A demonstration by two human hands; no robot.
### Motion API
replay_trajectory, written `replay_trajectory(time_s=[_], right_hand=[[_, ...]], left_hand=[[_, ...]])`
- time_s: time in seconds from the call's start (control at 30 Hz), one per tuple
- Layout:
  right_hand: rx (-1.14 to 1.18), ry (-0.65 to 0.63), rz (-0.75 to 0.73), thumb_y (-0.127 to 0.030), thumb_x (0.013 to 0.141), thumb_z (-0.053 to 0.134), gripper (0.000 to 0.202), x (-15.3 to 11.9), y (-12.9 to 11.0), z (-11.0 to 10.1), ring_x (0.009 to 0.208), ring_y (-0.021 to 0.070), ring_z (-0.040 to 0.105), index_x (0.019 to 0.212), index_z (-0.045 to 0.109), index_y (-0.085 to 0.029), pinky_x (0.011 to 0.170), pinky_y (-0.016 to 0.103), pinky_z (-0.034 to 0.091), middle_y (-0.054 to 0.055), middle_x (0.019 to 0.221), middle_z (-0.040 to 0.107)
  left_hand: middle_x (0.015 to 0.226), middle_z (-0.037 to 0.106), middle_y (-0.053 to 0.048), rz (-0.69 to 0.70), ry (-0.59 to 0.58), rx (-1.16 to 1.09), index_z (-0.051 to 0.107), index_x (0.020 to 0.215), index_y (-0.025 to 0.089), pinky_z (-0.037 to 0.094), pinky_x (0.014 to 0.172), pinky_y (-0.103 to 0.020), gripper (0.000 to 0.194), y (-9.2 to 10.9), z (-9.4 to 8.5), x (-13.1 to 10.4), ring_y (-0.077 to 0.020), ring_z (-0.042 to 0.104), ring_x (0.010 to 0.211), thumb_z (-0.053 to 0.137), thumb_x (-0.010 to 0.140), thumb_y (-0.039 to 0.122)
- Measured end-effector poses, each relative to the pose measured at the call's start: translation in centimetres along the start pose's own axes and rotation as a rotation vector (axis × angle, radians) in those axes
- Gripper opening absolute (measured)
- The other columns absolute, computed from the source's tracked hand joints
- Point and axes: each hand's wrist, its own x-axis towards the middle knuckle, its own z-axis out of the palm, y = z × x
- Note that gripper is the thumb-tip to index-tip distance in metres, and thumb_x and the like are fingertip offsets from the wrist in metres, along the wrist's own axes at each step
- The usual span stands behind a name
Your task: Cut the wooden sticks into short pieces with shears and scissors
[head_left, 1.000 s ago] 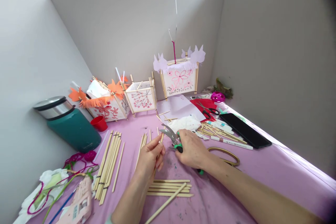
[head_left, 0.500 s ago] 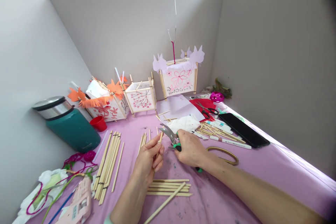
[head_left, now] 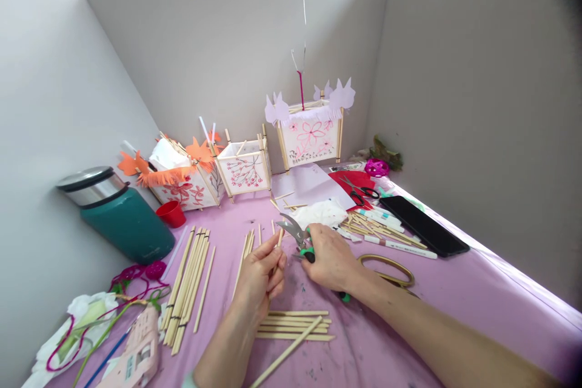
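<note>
Pinching slim wooden stick [head_left: 280, 239], person's left hand [head_left: 260, 276] is keeping thumb and fingers closed; stick's long axis is pointing forward, tip showing past fingertips. Right hand [head_left: 331, 257], just right, is gripping green-handled cutters [head_left: 293, 230]; parted blades are reaching leftward, crosswise, beside stick tip; cannot tell whether touching. Crumpled white tissue [head_left: 322, 213] is lying just beyond blades. Loose sticks [head_left: 295, 328] are lying nearer person; banded sticks [head_left: 188, 285] are lying left; gold-handled scissors [head_left: 388, 267] are resting beside right forearm.
</note>
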Motion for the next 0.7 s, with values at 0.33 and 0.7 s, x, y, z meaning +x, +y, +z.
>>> replay_trajectory(time_s=[0.33, 0.7], right_hand=[[0.019, -0.013, -0.010, -0.031, 0.069, 0.057, 0.025, -0.01, 0.01, -0.08, 0.084, 0.0219, 0.053, 0.088, 0.045, -0.020, 0.072, 0.030, 0.036, 0.008, 0.091, 0.058], [-0.032, -0.018, 0.003, -0.029, 0.068, 0.058, 0.028, -0.08, -0.53, -0.35, 0.089, 0.0251, 0.053, 0.092, 0.048, -0.018, 0.076, 0.033, 0.036, 0.011, 0.095, 0.058]], left_hand=[[0.057, 0.050, 0.006, -0.046, -0.060, -0.031, 0.055, 0.127, 0.015, 0.012, 0.030, -0.015, 0.054, -0.07, -0.30, 0.10, -0.0002, 0.017, 0.031, 0.066, 0.075, 0.023], [0.057, 0.050, 0.007, 0.035, 0.045, 0.131, 0.051, 0.133, 0.013, 0.014, 0.032, -0.017, 0.069, -0.41, 0.39, -0.20, -0.0004, 0.020, 0.032, 0.071, 0.070, 0.035]])
